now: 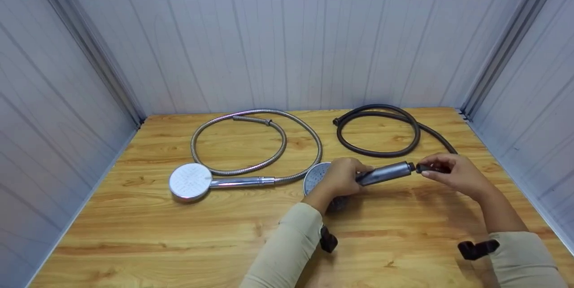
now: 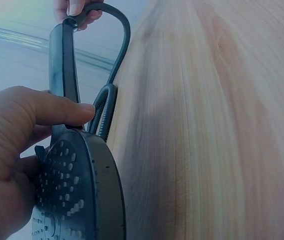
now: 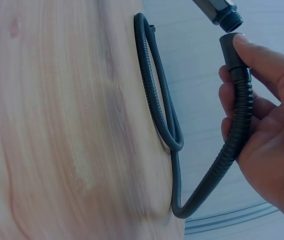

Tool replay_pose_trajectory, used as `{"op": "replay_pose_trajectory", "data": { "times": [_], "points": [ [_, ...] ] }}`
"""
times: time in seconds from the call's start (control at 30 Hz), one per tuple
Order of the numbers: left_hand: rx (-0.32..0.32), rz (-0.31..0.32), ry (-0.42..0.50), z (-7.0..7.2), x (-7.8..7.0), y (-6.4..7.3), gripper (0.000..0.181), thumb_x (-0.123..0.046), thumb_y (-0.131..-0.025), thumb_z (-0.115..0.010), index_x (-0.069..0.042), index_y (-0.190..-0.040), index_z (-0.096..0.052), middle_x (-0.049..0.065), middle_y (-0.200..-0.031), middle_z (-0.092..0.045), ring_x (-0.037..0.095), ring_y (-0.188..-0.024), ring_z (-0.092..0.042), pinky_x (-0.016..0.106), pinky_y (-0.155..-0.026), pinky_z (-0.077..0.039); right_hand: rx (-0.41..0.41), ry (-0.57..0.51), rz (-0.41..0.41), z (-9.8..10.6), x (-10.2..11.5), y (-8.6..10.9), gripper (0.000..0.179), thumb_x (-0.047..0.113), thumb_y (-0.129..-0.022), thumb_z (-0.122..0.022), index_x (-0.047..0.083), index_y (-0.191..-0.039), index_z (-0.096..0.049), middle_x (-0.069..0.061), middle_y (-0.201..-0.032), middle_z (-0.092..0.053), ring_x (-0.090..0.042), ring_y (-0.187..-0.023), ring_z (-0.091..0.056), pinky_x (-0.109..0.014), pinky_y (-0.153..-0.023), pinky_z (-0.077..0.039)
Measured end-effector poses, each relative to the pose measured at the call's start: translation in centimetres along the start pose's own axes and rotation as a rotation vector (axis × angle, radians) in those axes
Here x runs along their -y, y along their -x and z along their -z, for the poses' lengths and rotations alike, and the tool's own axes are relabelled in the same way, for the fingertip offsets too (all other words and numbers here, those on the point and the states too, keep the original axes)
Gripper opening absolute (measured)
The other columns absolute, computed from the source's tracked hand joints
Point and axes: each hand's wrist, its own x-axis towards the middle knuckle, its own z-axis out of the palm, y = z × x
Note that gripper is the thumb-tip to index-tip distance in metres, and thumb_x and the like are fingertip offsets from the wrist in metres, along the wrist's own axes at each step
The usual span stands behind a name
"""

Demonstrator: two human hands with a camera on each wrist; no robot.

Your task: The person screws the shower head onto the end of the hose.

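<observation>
My left hand grips a dark grey shower head at the neck, thumb across the base of the handle. Its nozzle face shows beside the hand, and the handle points right, ending in a threaded tip. My right hand pinches the end fitting of a black shower hose between thumb and fingers. In the right wrist view the fitting's mouth stands just below the threaded tip, with a small gap between them. The rest of the hose lies coiled on the wooden table behind the hands.
A chrome shower head lies at the left, joined to a silver metal hose looped behind it. Pale panel walls enclose the wooden table at the back and both sides.
</observation>
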Motion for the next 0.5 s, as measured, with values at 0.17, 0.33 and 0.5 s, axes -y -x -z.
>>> {"op": "replay_pose_trajectory", "data": {
  "times": [0.17,0.33,0.5],
  "points": [
    [0.005,0.006,-0.011,-0.03,-0.06,0.0,0.049,-0.022,-0.072,-0.086,-0.025,-0.119,-0.072,-0.007,-0.101,-0.073,0.002,-0.075,-0.053,0.017,-0.069,-0.042,-0.02,0.031,0.003,0.01,0.46,-0.09,0.026,0.012,-0.09,-0.071,0.001,-0.114,-0.07,-0.014,-0.101,-0.063,-0.013,-0.072,-0.052,-0.025,-0.058,-0.046],
    [0.006,0.001,-0.047,-0.18,-0.09,-0.12,0.047,-0.023,-0.072,-0.086,-0.027,-0.117,-0.073,-0.01,-0.099,-0.073,0.001,-0.075,-0.054,0.017,-0.07,-0.043,-0.02,0.022,0.003,-0.04,0.78,-0.06,0.026,0.012,-0.088,-0.073,0.002,-0.112,-0.071,-0.015,-0.101,-0.062,-0.014,-0.071,-0.053,-0.026,-0.057,-0.047],
    [0.005,-0.01,-0.082,-0.24,-0.19,-0.12,0.045,-0.023,-0.073,-0.085,-0.028,-0.117,-0.074,-0.01,-0.098,-0.073,0.001,-0.072,-0.052,0.017,-0.068,-0.042,-0.03,0.016,0.034,-0.16,0.94,-0.1,0.026,0.015,-0.085,-0.076,0.005,-0.109,-0.073,-0.013,-0.106,-0.064,-0.014,-0.075,-0.056,-0.026,-0.06,-0.049]
  ]
}}
